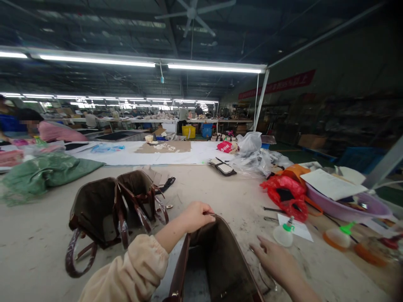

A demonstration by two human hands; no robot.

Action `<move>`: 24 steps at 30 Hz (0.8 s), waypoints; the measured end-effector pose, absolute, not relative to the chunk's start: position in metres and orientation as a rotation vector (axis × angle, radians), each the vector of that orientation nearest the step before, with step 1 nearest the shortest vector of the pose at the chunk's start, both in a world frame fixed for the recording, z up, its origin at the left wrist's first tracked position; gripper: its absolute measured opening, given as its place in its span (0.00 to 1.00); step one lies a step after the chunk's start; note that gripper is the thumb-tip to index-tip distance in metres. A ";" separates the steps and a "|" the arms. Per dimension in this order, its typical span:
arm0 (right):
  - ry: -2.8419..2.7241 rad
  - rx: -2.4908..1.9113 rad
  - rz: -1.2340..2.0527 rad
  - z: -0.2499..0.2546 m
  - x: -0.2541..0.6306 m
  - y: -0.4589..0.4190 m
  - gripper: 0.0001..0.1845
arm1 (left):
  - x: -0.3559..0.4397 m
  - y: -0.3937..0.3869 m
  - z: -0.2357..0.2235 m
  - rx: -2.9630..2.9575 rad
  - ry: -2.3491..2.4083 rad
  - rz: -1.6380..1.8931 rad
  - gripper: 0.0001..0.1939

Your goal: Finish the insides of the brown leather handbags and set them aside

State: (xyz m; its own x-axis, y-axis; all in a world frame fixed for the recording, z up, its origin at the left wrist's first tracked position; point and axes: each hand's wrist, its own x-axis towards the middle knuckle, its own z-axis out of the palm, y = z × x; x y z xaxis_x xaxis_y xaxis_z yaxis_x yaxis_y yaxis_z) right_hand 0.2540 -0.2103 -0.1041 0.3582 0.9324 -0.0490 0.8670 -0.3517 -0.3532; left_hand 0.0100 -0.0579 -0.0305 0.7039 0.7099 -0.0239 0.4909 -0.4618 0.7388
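Observation:
A dark brown open handbag (217, 264) stands at the near edge of the worktable, its mouth facing up. My left hand (197, 216) is closed on the bag's far upper rim. My right hand (275, 260) lies to the right of the bag with fingers stretched out flat, touching or just beside its side wall, holding nothing. Two more brown handbags (116, 209) with glossy maroon handles stand to the left on the table.
Small squeeze bottles with green caps (283, 233) (338, 235), a red plastic bag (286, 191), a purple basin (346, 207) holding papers, clear plastic bags (252, 157) and a green bag (44, 174) surround the worktable (37, 243). A person in pink (53, 130) sits far left.

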 end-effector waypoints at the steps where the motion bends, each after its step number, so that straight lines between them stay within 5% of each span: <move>1: -1.574 -2.167 0.435 -0.089 0.242 -0.213 0.25 | 0.011 -0.059 -0.030 2.201 0.910 0.356 0.14; 4: -1.561 -1.827 0.625 -0.059 0.201 -0.231 0.31 | 0.014 -0.062 -0.027 2.314 0.966 0.287 0.13; 8: -1.717 -1.886 0.457 -0.065 0.158 -0.252 0.42 | 0.015 -0.070 -0.023 2.345 1.107 0.277 0.11; 13: -1.801 -1.974 0.221 -0.059 0.160 -0.273 0.31 | 0.002 -0.095 -0.015 2.268 1.147 0.321 0.10; 24: -1.705 -2.206 -0.173 -0.039 0.198 -0.311 0.24 | 0.014 -0.163 -0.023 2.389 1.154 0.335 0.07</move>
